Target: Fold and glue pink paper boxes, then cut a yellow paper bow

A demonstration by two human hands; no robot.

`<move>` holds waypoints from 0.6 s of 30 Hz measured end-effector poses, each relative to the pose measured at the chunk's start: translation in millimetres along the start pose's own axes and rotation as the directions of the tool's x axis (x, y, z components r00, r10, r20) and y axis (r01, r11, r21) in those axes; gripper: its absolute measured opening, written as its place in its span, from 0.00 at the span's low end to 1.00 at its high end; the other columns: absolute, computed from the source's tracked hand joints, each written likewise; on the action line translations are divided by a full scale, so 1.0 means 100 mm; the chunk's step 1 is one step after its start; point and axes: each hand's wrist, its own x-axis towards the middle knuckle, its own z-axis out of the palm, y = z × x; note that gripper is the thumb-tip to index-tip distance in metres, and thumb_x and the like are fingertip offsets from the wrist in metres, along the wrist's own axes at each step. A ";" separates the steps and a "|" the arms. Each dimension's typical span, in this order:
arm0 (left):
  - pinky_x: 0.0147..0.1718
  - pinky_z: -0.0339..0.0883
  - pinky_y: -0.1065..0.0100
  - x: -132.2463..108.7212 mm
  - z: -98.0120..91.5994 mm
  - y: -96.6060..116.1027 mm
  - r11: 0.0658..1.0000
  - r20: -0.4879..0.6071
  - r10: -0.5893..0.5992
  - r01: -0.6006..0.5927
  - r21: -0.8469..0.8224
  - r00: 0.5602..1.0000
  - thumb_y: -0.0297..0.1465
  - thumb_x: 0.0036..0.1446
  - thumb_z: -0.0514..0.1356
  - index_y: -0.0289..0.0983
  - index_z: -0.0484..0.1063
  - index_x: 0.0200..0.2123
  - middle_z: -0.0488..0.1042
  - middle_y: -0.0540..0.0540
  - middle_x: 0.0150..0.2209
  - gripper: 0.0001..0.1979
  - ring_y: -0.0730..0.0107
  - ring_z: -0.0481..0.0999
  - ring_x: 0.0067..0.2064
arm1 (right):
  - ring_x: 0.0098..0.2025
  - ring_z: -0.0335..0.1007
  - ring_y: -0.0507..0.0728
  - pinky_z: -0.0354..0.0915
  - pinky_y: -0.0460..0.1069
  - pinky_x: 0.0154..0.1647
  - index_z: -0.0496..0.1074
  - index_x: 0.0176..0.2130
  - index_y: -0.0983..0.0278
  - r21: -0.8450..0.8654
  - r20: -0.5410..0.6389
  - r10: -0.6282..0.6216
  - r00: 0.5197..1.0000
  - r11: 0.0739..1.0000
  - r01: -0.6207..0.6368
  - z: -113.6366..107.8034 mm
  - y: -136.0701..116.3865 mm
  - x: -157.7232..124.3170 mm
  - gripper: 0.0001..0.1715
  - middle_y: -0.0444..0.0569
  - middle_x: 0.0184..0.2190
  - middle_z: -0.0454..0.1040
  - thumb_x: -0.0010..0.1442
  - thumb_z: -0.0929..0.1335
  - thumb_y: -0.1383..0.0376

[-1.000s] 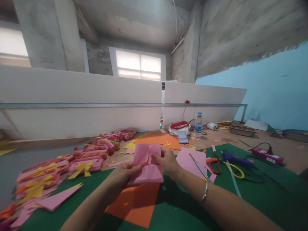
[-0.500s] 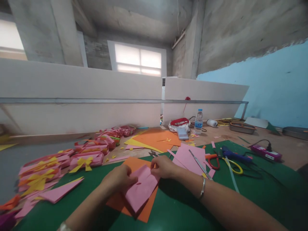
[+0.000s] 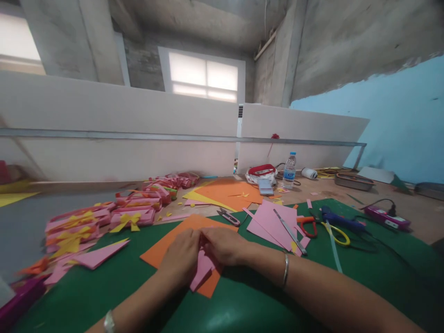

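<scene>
My left hand (image 3: pixel 182 253) and my right hand (image 3: pixel 225 245) meet over a folded piece of pink paper (image 3: pixel 203 267), fingers closed on its far part. Both hands hide much of it; a narrow end sticks out toward me. Beneath lies an orange paper sheet (image 3: pixel 156 247), turned at an angle on the green mat (image 3: pixel 256 300). Just beyond my right hand are small thread snips (image 3: pixel 229 217). To the right, pink sheets (image 3: pixel 256 229) carry a metal craft knife or tweezers-like tool (image 3: pixel 289 231), its exact kind unclear.
Pink paper pieces with yellow bows (image 3: pixel 126 221) crowd the left, beside a folded pink piece (image 3: pixel 102 255). On the right lie red-handled scissors (image 3: pixel 308 226), a blue glue gun (image 3: pixel 342 219) and a purple power strip (image 3: pixel 388 217). A water bottle (image 3: pixel 289 171) stands behind.
My hands have come together, and the pink paper, spread flatter before, is now folded narrower between them. The orange sheet shows turned differently. The snips are more fully visible.
</scene>
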 end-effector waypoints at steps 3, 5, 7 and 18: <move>0.46 0.59 0.59 -0.07 0.00 0.04 0.999 -0.013 0.032 -0.032 0.025 0.999 0.25 0.58 0.46 0.31 0.67 0.42 0.70 0.37 0.43 0.13 0.57 0.68 0.45 | 0.52 0.64 0.61 0.55 0.60 0.54 0.64 0.50 0.65 -0.006 0.029 -0.037 0.999 0.999 0.037 0.01 -0.01 -0.06 0.21 0.56 0.50 0.70 0.62 0.58 0.57; 0.46 0.58 0.58 -0.08 -0.02 0.06 0.998 -0.013 0.036 -0.035 0.042 0.999 0.25 0.57 0.46 0.30 0.67 0.42 0.69 0.35 0.43 0.13 0.56 0.67 0.44 | 0.60 0.55 0.63 0.47 0.64 0.59 0.62 0.54 0.65 -0.027 0.061 -0.049 0.997 0.998 0.051 0.01 0.03 -0.08 0.26 0.56 0.57 0.62 0.63 0.56 0.54; 0.45 0.59 0.57 -0.07 -0.02 0.06 0.998 -0.022 0.024 -0.023 0.058 0.999 0.24 0.57 0.46 0.30 0.67 0.41 0.69 0.35 0.43 0.13 0.55 0.67 0.44 | 0.63 0.47 0.62 0.40 0.64 0.61 0.60 0.57 0.63 -0.078 0.079 -0.010 0.997 0.997 0.017 0.01 0.09 -0.07 0.28 0.53 0.60 0.58 0.64 0.54 0.52; 0.45 0.58 0.56 -0.12 -0.03 0.06 0.994 -0.074 0.077 -0.071 0.082 0.994 0.27 0.60 0.40 0.30 0.70 0.40 0.71 0.34 0.41 0.19 0.54 0.67 0.43 | 0.66 0.35 0.62 0.39 0.56 0.65 0.54 0.60 0.78 -0.161 -0.073 0.110 0.991 0.980 -0.120 0.01 -0.09 -0.03 0.30 0.62 0.64 0.44 0.64 0.56 0.64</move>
